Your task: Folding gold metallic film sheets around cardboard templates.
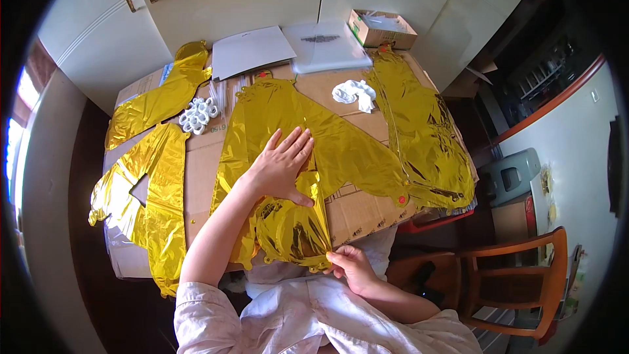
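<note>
The gold foil piece [259,115] lies beneath the left hand [278,167], whose fingers [287,142] are spread and released, while the right hand [355,270] pinches its near edge.

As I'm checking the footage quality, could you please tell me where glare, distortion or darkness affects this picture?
Head view throughout: bright glare on the lower-left foil, smaller glints on the middle foil; window blown out near the left edge; cupboard lines slanting and bending toward the rim; corners black; left hand and right hand fairly sharp.
</note>
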A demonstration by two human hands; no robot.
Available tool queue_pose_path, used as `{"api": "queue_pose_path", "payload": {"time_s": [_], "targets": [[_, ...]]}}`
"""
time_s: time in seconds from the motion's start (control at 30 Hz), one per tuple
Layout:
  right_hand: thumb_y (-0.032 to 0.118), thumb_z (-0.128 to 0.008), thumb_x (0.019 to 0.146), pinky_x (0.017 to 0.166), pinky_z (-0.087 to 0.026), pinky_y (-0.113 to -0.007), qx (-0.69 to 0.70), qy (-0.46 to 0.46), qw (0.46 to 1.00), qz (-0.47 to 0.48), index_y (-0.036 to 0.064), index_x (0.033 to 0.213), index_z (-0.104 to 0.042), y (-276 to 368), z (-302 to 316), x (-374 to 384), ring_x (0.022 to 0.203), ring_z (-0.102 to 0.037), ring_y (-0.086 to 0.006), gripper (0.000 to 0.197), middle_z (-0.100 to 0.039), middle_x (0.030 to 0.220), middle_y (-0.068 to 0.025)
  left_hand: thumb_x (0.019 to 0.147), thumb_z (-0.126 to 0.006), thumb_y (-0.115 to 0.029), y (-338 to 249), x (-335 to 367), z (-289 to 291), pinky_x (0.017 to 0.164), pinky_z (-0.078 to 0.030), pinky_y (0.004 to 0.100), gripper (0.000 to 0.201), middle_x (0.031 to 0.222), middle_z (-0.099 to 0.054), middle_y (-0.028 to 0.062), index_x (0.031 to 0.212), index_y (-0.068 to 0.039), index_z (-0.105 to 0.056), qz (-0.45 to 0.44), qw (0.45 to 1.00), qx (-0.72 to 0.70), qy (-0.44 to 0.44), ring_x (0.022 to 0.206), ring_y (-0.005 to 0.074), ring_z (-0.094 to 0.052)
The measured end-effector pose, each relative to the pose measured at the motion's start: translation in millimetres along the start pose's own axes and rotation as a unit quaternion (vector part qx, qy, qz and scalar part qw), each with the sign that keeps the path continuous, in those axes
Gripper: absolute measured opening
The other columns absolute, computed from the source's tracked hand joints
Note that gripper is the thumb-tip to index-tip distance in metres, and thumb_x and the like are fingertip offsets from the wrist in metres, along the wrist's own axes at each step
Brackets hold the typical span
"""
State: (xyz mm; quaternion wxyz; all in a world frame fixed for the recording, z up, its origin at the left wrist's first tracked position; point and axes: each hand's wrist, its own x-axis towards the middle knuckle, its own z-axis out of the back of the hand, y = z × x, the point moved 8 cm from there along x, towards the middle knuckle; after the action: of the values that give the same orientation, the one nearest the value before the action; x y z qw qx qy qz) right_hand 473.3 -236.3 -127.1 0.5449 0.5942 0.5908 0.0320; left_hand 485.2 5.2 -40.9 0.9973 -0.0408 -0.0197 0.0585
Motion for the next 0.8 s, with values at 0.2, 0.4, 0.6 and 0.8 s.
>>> {"api": "queue_pose_path", "payload": {"time_s": [0.2, 0.4, 0.6, 0.8], "targets": [[0.014, -0.068, 0.085, 0.056, -0.045, -0.024, -0.390, 0.001, 0.849, 0.357, 0.0068, 0.082, -0.060, 56.0, 8.6, -30.5, 0.059, -0.056, -0.0093, 0.011, -0.061, 0.071, -0.0022, 0.053, -0.061, -0.086, -0.7, 2.0, -1.2, 0.118, -0.007, 0.0500, 0.137, 0.156, -0.017, 0.0184, 0.149, 0.003, -0.017, -0.001, 1.000, -0.016, 0.011, 0.146, 0.0304, -0.011], [0.024, -0.063, 0.081, 0.093, -0.043, -0.037, -0.684, 0.065, 0.455, 0.567, 0.0091, 0.112, -0.067, 116.7, -53.2, -41.9, 0.114, -0.057, -0.0185, 0.035, -0.065, 0.116, -0.0020, 0.053, -0.062, -0.084, 0.1, -0.4, 0.2, 0.118, -0.008, 0.0497, 0.137, 0.156, -0.017, 0.0183, 0.148, 0.003, -0.016, 0.006, 1.000, -0.010, 0.020, 0.146, 0.0303, -0.011], [0.023, -0.057, 0.084, 0.094, -0.042, -0.035, -0.703, 0.127, 0.415, 0.564, 0.0098, 0.113, -0.068, 106.7, -52.8, -27.5, 0.119, -0.055, -0.0153, 0.034, -0.064, 0.122, -0.0013, 0.054, -0.063, -0.082, -0.6, 0.2, 1.8, 0.118, -0.008, 0.0497, 0.135, 0.156, -0.018, 0.0182, 0.148, 0.003, -0.017, 0.000, 1.000, -0.016, 0.005, 0.146, 0.0303, -0.012], [0.023, -0.058, 0.084, 0.095, -0.041, -0.036, -0.702, 0.153, 0.422, 0.553, 0.0136, 0.111, -0.070, 106.7, -51.9, -25.4, 0.121, -0.054, -0.0168, 0.031, -0.064, 0.123, -0.0007, 0.055, -0.063, -0.082, -0.7, -0.6, 1.6, 0.117, -0.008, 0.0501, 0.134, 0.155, -0.018, 0.0182, 0.148, 0.004, -0.018, 0.001, 1.000, -0.017, 0.005, 0.146, 0.0304, -0.012]]}}
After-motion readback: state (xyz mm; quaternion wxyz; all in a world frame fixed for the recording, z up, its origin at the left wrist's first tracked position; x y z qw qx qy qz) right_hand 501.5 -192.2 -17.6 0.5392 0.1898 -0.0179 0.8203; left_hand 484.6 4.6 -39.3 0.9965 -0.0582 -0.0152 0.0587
